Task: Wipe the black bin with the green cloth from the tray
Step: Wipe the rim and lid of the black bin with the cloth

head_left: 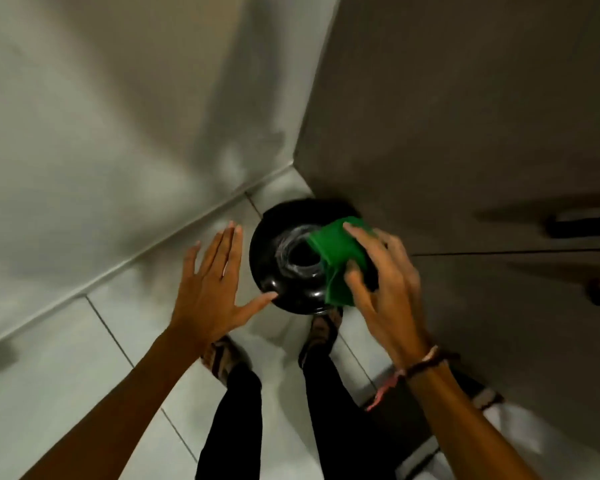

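The right hand (381, 271) presses the folded green cloth (336, 258) onto the rim of the black bin (284, 271) standing in the floor corner, while the left hand (212, 282), fingers spread and empty, only brushes its edge, so a hard wipe may tip the light bin.

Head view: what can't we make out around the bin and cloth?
- Black bin: its sides and base are out of sight from above; its right rim is covered by the green cloth and the right hand.
- Tray: nowhere in frame.
- Left hand: blur hides whether its thumb touches the rim.
- Cabinet handles: smeared and cut by the right edge.
- Bin contents: only a clear liner's glare shows.
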Motion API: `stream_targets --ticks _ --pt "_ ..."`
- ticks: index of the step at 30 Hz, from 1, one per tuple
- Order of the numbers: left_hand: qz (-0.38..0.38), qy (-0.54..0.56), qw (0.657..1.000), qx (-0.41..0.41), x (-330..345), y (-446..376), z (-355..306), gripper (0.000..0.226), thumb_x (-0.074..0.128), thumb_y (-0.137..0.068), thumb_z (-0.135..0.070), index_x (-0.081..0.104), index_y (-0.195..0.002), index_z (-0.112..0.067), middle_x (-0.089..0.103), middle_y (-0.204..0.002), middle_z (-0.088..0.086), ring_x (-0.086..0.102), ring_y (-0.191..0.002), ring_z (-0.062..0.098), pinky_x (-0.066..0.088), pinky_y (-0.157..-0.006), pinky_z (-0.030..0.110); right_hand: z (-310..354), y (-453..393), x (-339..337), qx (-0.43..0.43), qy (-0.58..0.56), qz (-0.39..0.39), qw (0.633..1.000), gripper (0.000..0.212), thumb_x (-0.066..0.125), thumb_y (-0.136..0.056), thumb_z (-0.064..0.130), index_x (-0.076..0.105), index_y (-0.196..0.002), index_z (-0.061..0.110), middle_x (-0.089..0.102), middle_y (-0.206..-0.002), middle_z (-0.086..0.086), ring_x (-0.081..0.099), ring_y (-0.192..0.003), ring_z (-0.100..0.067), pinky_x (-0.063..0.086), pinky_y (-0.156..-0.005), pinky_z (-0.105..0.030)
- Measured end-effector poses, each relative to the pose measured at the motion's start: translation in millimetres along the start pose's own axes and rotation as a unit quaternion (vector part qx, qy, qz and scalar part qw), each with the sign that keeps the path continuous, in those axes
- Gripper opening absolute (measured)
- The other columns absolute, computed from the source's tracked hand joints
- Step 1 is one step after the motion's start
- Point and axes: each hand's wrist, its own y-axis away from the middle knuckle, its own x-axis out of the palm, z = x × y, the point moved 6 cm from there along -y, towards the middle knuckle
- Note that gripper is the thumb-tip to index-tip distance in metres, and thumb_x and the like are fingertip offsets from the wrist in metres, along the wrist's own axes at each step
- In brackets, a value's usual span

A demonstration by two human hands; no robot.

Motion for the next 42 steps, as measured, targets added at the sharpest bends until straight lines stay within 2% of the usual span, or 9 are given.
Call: stream_targets --ticks 3,6,11,17,21,27,34,39,42 --pt "0.04 0.008 0.999 0.031 72 -21 13 0.121 0.035 -0.078 -0.089 0.02 -0.158 0.0 0.027 -0.165 0.02 0.034 -0.15 0.034 0.033 -0.118 0.06 -84 -12 67 0.045 0.066 -0.011 0.997 0.052 0.058 -0.097 0.013 0.052 -0.147 0.023 0.056 -0.133 -0.016 0.064 -0.111 -0.03 0.051 -0.096 -0.026" --pt "0.042 0.018 0.997 0.063 121 -55 14 0.13 0.039 -0.072 -0.093 0.011 -0.16 -0.001 0.017 -0.168 0.02 0.024 -0.154 0.034 0.026 -0.123 0.059 -143 -40 107 0.073 0.111 -0.037 0.99 0.056 0.056 -0.099 0.014 0.045 -0.152 0.028 0.053 -0.135 -0.016 0.061 -0.11 -0.03 0.05 -0.086 -0.033" --pt "0.079 0.034 0.991 0.101 173 -92 4 0.151 0.063 -0.056 -0.091 0.0 -0.16 -0.002 0.001 -0.17 0.017 0.003 -0.159 0.029 0.011 -0.13 0.053 -196 -58 172 0.074 0.282 -0.003 0.957 0.058 0.038 -0.095 0.037 0.046 -0.151 0.026 0.046 -0.153 -0.022 0.042 -0.14 -0.041 0.035 -0.112 -0.061" --pt "0.093 0.094 0.987 0.089 192 -98 9 0.157 0.059 -0.049 -0.096 0.001 -0.16 -0.002 -0.003 -0.171 0.015 -0.003 -0.159 0.028 0.008 -0.129 0.057 -193 -70 214 -0.001 0.321 -0.002 0.947 0.06 0.024 -0.109 0.051 0.03 -0.159 0.02 0.025 -0.166 -0.022 0.022 -0.156 -0.034 0.024 -0.126 -0.055" --pt "0.098 0.134 0.984 0.065 191 -103 10 0.16 0.069 -0.048 -0.091 -0.004 -0.161 -0.005 -0.009 -0.171 0.013 -0.008 -0.159 0.025 0.0 -0.129 0.055 -153 -44 257 -0.086 0.281 0.082 0.952 0.061 0.026 -0.107 0.048 0.027 -0.16 0.018 0.021 -0.168 -0.021 0.017 -0.158 -0.034 0.015 -0.129 -0.052" --pt "0.097 0.141 0.983 0.06 194 -101 12 0.161 0.069 -0.046 -0.092 -0.003 -0.161 -0.005 -0.008 -0.171 0.011 -0.006 -0.159 0.023 0.001 -0.129 0.056 -180 41 233 -0.063 0.314 0.114 0.94 0.054 0.026 -0.11 0.041 0.028 -0.16 0.021 0.023 -0.168 -0.015 0.017 -0.157 -0.029 0.017 -0.129 -0.052" --pt "0.093 0.126 0.985 0.069 196 -102 12 0.16 0.055 -0.045 -0.099 -0.002 -0.161 -0.004 -0.004 -0.171 0.013 -0.005 -0.159 0.025 0.006 -0.127 0.063 -180 -64 234 0.066 0.334 -0.032 0.94 0.057 0.022 -0.109 0.047 0.029 -0.159 0.022 0.026 -0.167 -0.019 0.023 -0.156 -0.031 0.025 -0.126 -0.053" --pt "0.098 0.129 0.984 0.069 195 -103 14 0.163 0.063 -0.043 -0.097 -0.002 -0.161 -0.005 -0.006 -0.171 0.01 -0.006 -0.159 0.022 0.004 -0.127 0.062 -171 22 240 -0.056 0.317 0.101 0.941 0.061 0.018 -0.108 0.049 0.031 -0.159 0.019 0.026 -0.167 -0.016 0.021 -0.157 -0.03 0.024 -0.127 -0.054" --pt "0.094 0.137 0.984 0.069 194 -101 13 0.162 0.067 -0.043 -0.093 -0.001 -0.161 -0.005 -0.005 -0.171 0.011 -0.006 -0.159 0.022 0.005 -0.127 0.063 -208 21 206 0.006 0.343 0.074 0.937 0.06 0.016 -0.109 0.048 0.03 -0.159 0.019 0.023 -0.168 -0.019 0.019 -0.156 -0.032 0.024 -0.127 -0.056"
